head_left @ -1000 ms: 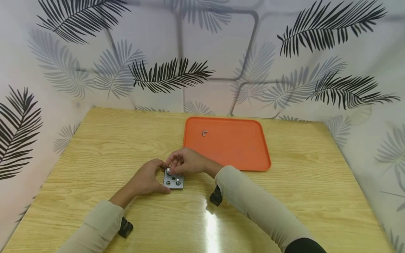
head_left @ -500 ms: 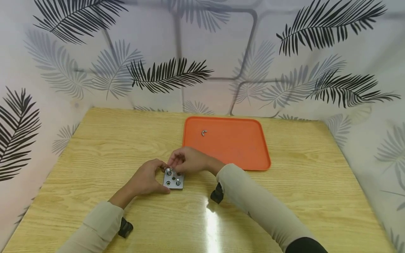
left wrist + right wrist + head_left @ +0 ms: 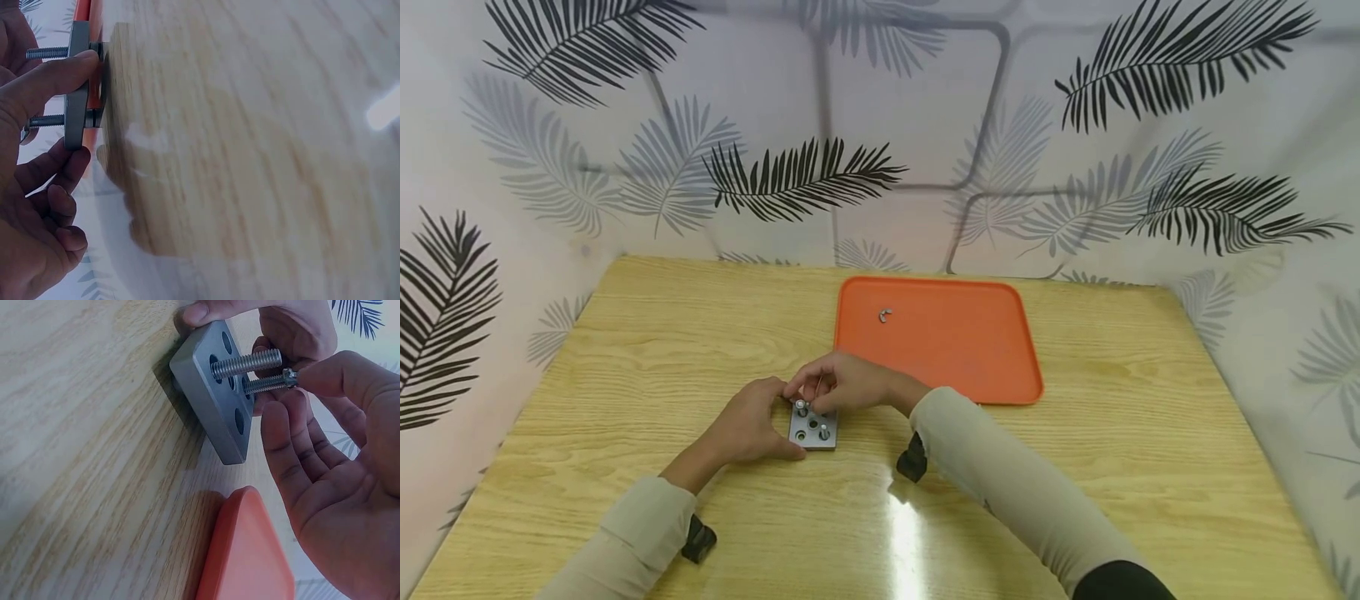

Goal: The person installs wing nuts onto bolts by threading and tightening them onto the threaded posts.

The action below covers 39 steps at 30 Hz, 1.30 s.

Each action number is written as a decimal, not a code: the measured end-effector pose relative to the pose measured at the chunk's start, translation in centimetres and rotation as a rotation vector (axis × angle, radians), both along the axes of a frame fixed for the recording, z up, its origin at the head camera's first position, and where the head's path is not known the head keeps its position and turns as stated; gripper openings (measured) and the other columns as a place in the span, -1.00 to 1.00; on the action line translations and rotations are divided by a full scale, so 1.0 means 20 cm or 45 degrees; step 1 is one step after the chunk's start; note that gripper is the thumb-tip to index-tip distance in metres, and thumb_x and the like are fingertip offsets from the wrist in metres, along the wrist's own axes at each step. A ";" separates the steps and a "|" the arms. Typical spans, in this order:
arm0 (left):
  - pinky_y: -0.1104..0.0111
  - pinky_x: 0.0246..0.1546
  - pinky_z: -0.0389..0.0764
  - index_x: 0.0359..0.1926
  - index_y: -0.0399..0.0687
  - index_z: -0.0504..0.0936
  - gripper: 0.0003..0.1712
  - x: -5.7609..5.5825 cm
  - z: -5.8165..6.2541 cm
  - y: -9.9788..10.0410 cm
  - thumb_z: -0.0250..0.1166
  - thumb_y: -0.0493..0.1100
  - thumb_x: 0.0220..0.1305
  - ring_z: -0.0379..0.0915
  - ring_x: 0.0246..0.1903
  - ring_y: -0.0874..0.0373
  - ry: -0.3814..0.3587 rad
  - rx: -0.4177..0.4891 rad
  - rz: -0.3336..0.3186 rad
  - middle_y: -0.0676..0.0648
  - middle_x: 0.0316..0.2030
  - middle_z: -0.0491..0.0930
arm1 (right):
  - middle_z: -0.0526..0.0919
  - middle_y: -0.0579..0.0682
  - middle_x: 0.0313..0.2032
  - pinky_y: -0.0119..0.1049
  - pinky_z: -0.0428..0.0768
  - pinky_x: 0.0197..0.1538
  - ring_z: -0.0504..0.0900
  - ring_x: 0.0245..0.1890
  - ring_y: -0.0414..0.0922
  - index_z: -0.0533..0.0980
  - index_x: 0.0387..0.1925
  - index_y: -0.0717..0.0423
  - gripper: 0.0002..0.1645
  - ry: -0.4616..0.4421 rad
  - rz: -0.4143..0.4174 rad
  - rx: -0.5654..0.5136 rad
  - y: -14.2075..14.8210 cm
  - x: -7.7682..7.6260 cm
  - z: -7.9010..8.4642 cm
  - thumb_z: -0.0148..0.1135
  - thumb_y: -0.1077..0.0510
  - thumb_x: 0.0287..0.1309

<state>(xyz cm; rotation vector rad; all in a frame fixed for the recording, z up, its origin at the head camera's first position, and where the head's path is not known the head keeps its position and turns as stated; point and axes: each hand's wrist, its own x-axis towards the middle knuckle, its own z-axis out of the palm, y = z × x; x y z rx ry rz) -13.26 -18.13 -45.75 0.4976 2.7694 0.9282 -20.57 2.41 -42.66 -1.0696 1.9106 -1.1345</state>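
Note:
A square grey metal plate (image 3: 206, 403) with several holes stands a little above the table on the heads of two bolts. Both threaded shanks point upward; the nearer bolt (image 3: 250, 364) is bare at its tip. At the top of the other bolt (image 3: 265, 385) sits a small wing nut (image 3: 290, 377). My left hand (image 3: 747, 425) grips the plate by opposite edges, thumb on the near side. My right hand (image 3: 853, 385) pinches at the wing nut with thumb and forefinger, its other fingers curled beside the bolt. The forefinger's tip is partly hidden.
An orange tray (image 3: 955, 342) lies just beyond the right hand, with several small metal wing nuts (image 3: 884, 315) near its left side. The wooden table (image 3: 700, 325) ends at a leaf-patterned cloth backdrop (image 3: 917, 108).
My right fingers drew slightly back from the bolt half a second ago and have now reached left over its top again. The left hand and plate stay put.

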 end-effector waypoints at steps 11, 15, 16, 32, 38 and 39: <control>-0.01 0.09 0.54 0.04 -0.24 0.58 -0.17 0.00 0.01 0.00 0.70 0.01 -0.29 0.53 0.02 -0.09 -0.004 -0.005 -0.004 -0.09 -0.12 0.64 | 0.62 0.05 -0.34 -0.53 0.51 -0.33 0.50 -0.46 -0.32 0.53 0.04 0.35 -0.64 -0.013 -0.044 0.024 -0.02 0.02 0.00 0.21 0.40 0.19; 0.00 0.09 0.54 -0.01 -0.24 0.61 -0.22 0.00 0.00 0.00 0.69 0.00 -0.29 0.53 0.01 -0.07 -0.010 0.004 -0.008 -0.09 -0.12 0.64 | 0.58 -0.05 -0.41 -0.53 0.50 -0.34 0.50 -0.46 -0.30 0.52 -0.12 0.28 -0.77 0.007 -0.106 0.044 -0.04 0.04 -0.02 0.32 0.32 0.19; 0.00 0.08 0.54 -0.02 -0.23 0.62 -0.23 0.00 0.00 0.00 0.70 0.00 -0.28 0.53 0.01 -0.06 -0.012 0.004 -0.009 -0.09 -0.13 0.64 | 0.57 -0.07 -0.42 -0.53 0.49 -0.34 0.49 -0.45 -0.30 0.51 -0.15 0.27 -0.79 0.014 -0.117 0.046 -0.04 0.04 -0.02 0.33 0.31 0.19; -0.01 0.09 0.53 -0.01 -0.20 0.63 -0.24 -0.01 0.01 0.00 0.69 -0.01 -0.29 0.52 0.01 -0.05 -0.008 0.016 -0.005 -0.09 -0.11 0.65 | 0.59 -0.02 -0.29 -0.47 0.54 -0.14 0.54 -0.28 -0.24 0.54 -0.13 0.21 -0.81 0.136 -0.146 0.140 0.03 0.01 0.04 0.18 0.36 0.22; -0.03 0.12 0.52 -0.03 -0.19 0.64 -0.26 -0.01 0.01 0.01 0.69 -0.02 -0.30 0.53 0.03 -0.07 -0.014 0.017 -0.003 -0.09 -0.10 0.66 | 0.66 0.08 -0.27 -0.46 0.56 -0.20 0.59 -0.32 -0.21 0.56 -0.01 0.20 -0.73 0.096 -0.126 0.138 0.02 0.00 0.04 0.19 0.34 0.27; -0.03 0.12 0.52 -0.03 -0.19 0.64 -0.27 -0.01 0.01 0.00 0.69 -0.02 -0.30 0.53 0.03 -0.08 -0.013 0.015 -0.004 -0.09 -0.11 0.66 | 0.68 0.11 -0.27 -0.46 0.56 -0.23 0.59 -0.34 -0.22 0.56 0.00 0.20 -0.73 0.077 -0.114 0.131 0.02 0.00 0.04 0.19 0.35 0.27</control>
